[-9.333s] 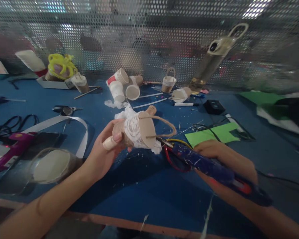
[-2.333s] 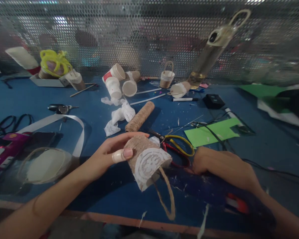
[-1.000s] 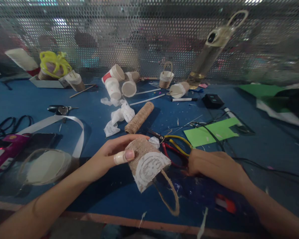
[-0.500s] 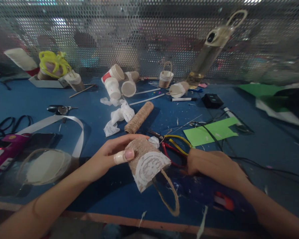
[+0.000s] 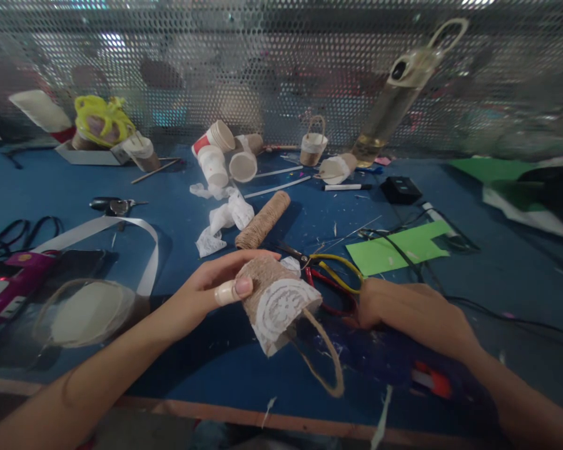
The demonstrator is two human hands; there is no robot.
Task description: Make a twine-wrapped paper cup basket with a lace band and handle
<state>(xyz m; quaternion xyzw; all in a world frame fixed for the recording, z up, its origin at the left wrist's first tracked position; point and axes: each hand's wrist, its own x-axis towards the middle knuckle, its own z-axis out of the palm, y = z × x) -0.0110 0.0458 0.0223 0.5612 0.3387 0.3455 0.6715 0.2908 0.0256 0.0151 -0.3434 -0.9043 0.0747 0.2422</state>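
Note:
My left hand (image 5: pixel 216 287), its thumb wrapped with a bandage, is closed round a small twine-wrapped cup basket (image 5: pixel 267 281). The basket is tipped over, with white lace (image 5: pixel 284 306) on its side and a twine loop handle (image 5: pixel 333 369) hanging toward me. A dark blue glue gun (image 5: pixel 370 353) with an orange-red switch sits in my right hand (image 5: pixel 403 312), the fingers curled round it. Its front end lies by the basket's rim; whether they touch is hidden. Just behind are scissors (image 5: pixel 338 262) with yellow handles and a red-handled tool (image 5: pixel 326 297).
A twine roll (image 5: pixel 263 219) and crumpled lace (image 5: pixel 229 212) lie beyond my left hand. Paper cups (image 5: pixel 213 162), a finished-looking small basket (image 5: pixel 313 149) and a tilted bottle (image 5: pixel 387 100) stand along the perforated panel. Green paper (image 5: pixel 398 247) and cables lie right; a purple glue gun (image 5: pixel 16 281) left.
My right hand and the blue glue gun have shifted slightly right. The basket has turned a little in my left hand, its loop handle swinging up and right.

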